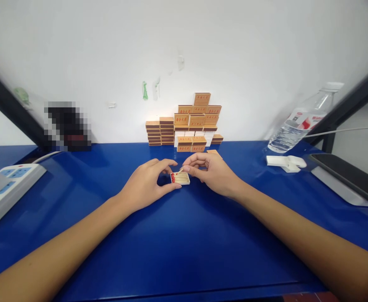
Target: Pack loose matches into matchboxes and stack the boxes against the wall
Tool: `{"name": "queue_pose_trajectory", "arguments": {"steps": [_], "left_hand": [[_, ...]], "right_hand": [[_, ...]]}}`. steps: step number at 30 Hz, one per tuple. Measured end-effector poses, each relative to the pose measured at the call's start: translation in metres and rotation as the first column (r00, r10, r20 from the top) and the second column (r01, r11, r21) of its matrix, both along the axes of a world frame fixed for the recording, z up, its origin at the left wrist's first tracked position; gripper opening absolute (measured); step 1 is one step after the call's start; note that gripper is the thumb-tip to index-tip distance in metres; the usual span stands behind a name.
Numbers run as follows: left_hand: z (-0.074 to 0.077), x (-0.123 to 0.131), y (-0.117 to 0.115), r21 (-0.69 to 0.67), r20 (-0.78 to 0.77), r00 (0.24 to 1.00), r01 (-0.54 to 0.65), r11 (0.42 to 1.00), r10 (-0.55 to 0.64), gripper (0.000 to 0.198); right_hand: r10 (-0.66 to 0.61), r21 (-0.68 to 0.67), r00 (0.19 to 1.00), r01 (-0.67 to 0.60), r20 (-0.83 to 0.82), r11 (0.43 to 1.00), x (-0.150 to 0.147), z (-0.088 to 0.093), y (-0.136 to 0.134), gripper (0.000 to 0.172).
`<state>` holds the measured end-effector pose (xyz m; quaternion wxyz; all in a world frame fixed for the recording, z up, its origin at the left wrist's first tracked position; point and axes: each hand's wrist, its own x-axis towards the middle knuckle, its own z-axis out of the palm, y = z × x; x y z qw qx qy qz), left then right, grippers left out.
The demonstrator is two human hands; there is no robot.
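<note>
A small white matchbox tray (pixel 186 182) lies on the blue table, filled with red-headed matches (pixel 179 177). My left hand (pixel 147 180) curls round its left end, with the thumb along the near edge and the other fingers at the far side; the index finger is raised. Over the tray's far right part, my right hand (pixel 212 172) pinches a match (pixel 180 170) between thumb and index finger, its head pointing left. Just behind my right hand an orange matchbox piece (pixel 214 152) lies flat, partly covered by the fingers.
Orange matchboxes are piled by the wall: a stepped stack (pixel 197 119) and two low columns (pixel 160 132). A tilted water bottle (pixel 300 121), a white plastic piece (pixel 286 162) and a black phone (pixel 350 174) are at right. At left are a power strip (pixel 16 184) and a pixelated dark object (pixel 69 126).
</note>
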<state>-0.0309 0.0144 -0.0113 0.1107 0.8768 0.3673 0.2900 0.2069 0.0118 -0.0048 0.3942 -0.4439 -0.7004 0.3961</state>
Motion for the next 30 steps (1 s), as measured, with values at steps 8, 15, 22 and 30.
{"name": "queue_pose_trajectory", "arguments": {"steps": [8, 15, 22, 30], "left_hand": [[-0.0007, 0.0009, -0.0004, -0.021, -0.009, 1.0, 0.005, 1.0, -0.005, 0.05], [-0.0012, 0.0003, 0.0009, -0.021, -0.005, 1.0, 0.01, 1.0, -0.01, 0.05], [0.0001, -0.0003, 0.0, -0.007, -0.01, 1.0, 0.01, 1.0, -0.01, 0.045], [0.0057, 0.001, -0.0005, 0.044, -0.037, 0.997, 0.072, 0.996, -0.07, 0.02]], "right_hand": [[-0.02, 0.022, 0.998, 0.019, 0.066, 1.0, -0.0003, -0.0079, 0.0024, 0.021], [-0.018, 0.048, 0.977, 0.008, 0.215, 0.999, 0.0021, -0.0067, 0.0007, 0.015], [-0.045, 0.137, 0.947, 0.001, 0.317, 0.991, 0.0041, -0.0071, -0.0018, 0.009], [-0.026, 0.191, 0.943, -0.04, 0.332, 0.981, 0.0049, -0.0069, -0.0028, 0.007]]}}
